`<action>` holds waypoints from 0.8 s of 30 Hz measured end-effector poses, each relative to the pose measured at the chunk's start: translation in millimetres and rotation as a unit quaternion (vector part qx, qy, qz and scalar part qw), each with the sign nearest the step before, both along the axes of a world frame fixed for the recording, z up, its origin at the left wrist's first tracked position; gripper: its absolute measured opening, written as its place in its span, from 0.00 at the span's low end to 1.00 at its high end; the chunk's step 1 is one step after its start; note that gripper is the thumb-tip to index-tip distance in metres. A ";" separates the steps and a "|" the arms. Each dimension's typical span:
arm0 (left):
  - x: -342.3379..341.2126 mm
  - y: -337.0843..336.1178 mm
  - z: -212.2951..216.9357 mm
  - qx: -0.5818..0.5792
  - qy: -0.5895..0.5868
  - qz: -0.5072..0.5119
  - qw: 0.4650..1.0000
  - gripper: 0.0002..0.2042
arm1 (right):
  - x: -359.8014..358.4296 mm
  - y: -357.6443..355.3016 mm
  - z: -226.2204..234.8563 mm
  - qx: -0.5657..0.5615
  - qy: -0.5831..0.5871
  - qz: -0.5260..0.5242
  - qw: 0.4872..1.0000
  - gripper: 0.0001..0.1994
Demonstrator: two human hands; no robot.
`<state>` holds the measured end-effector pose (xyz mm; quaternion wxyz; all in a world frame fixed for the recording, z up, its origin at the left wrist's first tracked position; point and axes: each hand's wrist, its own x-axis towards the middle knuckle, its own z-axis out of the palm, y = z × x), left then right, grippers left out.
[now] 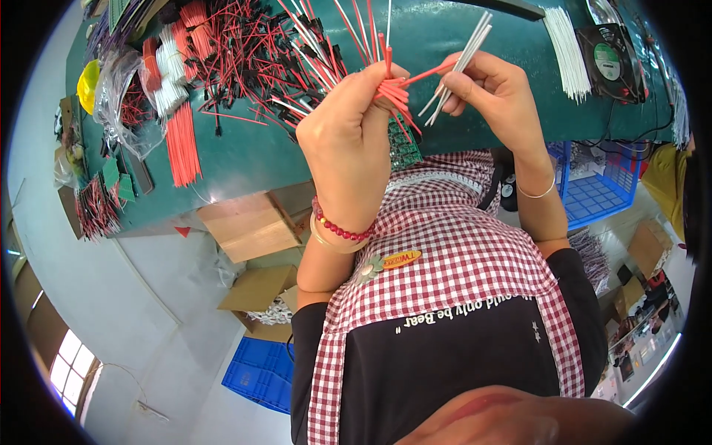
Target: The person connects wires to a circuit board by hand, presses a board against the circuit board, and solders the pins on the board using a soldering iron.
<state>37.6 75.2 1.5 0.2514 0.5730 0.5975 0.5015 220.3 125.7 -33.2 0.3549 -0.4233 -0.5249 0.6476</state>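
My left hand (343, 133) is closed round a bundle of red and white wires (393, 92); the red ends stick out past the thumb, and longer strands rise beyond the fist. Several thin white wires (469, 53) are pinched between the thumb and fingers of my right hand (498, 95). A red strand (429, 73) runs from the left hand's bundle to the right fingers; its end there is hidden. Below the left hand, a green circuit board (404, 148) lies at the near edge of the table.
On the green table (245, 159) lie a heap of red wires with black connectors (245, 55), a red wire bundle (182, 144) and a clear plastic bag (127, 93). At right are white wires (567, 55) and a black fan (612, 63). A blue crate (601, 194) stands below.
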 end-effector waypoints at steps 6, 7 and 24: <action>-1.7 -2.6 1.4 -0.041 0.046 0.010 0.998 0.05 | -21.0 -0.3 -5.9 0.037 -0.013 -0.001 0.999 0.07; -1.8 -3.4 0.2 -0.039 0.069 0.023 0.997 0.05 | -22.6 -0.3 -6.5 0.065 -0.026 -0.002 0.998 0.07; -7.5 -3.0 -18.0 0.014 0.237 0.052 0.970 0.12 | -31.3 -0.1 -13.8 0.232 -0.136 -0.025 0.963 0.07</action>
